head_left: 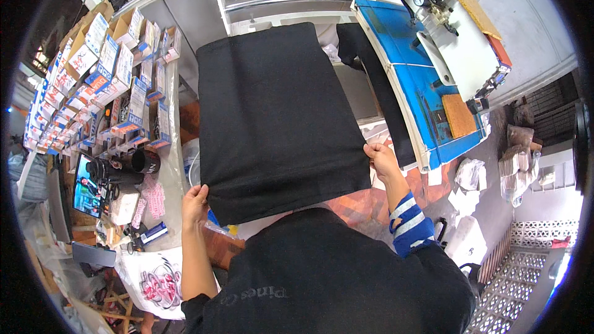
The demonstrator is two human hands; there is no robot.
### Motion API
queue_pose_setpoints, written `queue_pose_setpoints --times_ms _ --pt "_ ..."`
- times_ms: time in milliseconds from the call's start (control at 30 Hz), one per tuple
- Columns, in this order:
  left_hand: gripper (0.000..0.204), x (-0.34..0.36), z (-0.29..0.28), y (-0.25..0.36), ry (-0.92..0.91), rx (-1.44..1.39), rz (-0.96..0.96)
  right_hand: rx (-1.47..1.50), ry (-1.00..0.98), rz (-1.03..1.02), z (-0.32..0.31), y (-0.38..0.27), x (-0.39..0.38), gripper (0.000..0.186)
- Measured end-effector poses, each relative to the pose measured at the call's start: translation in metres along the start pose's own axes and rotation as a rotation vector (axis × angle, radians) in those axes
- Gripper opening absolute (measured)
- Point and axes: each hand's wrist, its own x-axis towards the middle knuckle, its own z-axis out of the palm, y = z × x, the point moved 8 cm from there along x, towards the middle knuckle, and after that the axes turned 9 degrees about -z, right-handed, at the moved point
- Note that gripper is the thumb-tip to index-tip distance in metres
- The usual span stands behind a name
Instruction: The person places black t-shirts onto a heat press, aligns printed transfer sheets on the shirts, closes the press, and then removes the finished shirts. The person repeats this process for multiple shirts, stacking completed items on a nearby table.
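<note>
A large rectangular piece of black cloth (272, 105) stretches away in front of me, its far end over a pale machine bed. My left hand (197, 203) pinches its left edge near the close corner. On the right side, my right hand (381, 159) grips the opposite edge between thumb and fingers, a little farther out. Slight creases run across the cloth close to my hands. Whatever lies directly beneath it is mostly hidden. Beside it, a second black cloth piece (385, 89) hangs as a narrow strip along the machine.
To the right stands a press-like machine with a blue panel (402, 74) and a pressure gauge (420, 0). Metal rails (291, 3) cross the far side. On the left, a bench carries stacked cardboard boxes (105, 68) and a lit screen (87, 185). White bags (470, 176) lie on the floor.
</note>
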Motion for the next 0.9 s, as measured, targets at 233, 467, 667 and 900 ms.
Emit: queue_pose_setpoints --times_ms 233,467,667,900 --pt "0.018 -0.015 0.012 -0.004 -0.099 -0.127 0.015 -0.313 0.015 -0.105 -0.001 -0.003 -0.007 0.023" --pt "0.016 -0.01 0.017 -0.022 0.022 -0.12 0.047 0.008 0.04 0.0 0.0 0.024 0.003 0.026" --pt "0.018 -0.004 0.009 -0.027 0.042 -0.117 0.195 -0.138 0.148 -0.229 -0.004 0.019 0.006 0.03" --pt "0.026 -0.037 0.024 -0.009 0.576 0.536 0.645 -0.705 0.192 -0.253 -0.002 0.022 -0.001 0.041"
